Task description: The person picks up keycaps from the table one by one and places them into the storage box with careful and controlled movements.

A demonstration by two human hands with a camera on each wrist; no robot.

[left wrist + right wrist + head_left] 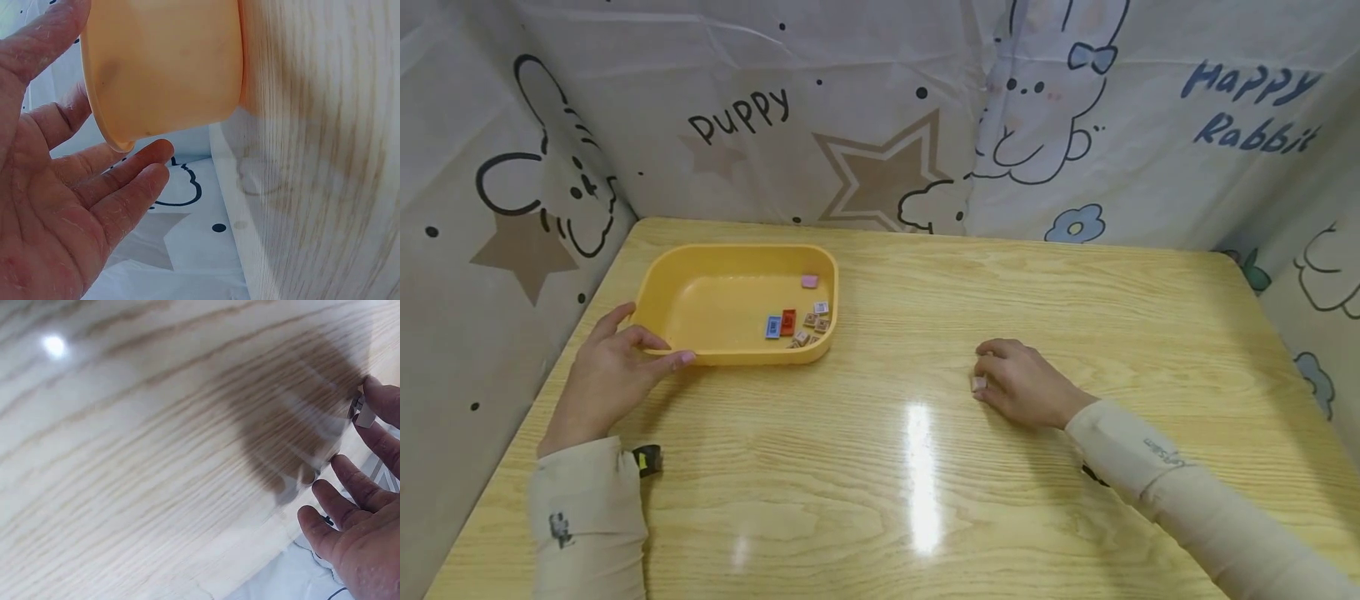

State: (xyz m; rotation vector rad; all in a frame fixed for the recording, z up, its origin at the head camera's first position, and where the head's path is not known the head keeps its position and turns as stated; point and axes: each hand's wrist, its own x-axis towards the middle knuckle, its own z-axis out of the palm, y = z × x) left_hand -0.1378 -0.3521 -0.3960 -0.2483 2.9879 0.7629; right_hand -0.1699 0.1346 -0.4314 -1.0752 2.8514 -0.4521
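Observation:
At the far left of the table, a yellow plastic tray holds several small printed bricks in its right end: a blue one, a red one, a pink one, and white and tan ones. My left hand grips the tray's near left corner, thumb along the front rim. In the left wrist view, two lower fingers stand free of the tray wall. Right of the table's middle, my right hand pinches a small pale brick between thumb and index finger, low over the wood.
The wood-grain table reflects light in a bright streak near its middle. A printed cloth with cartoon animals hangs along the back and both sides. Small dark devices sit at both wrists.

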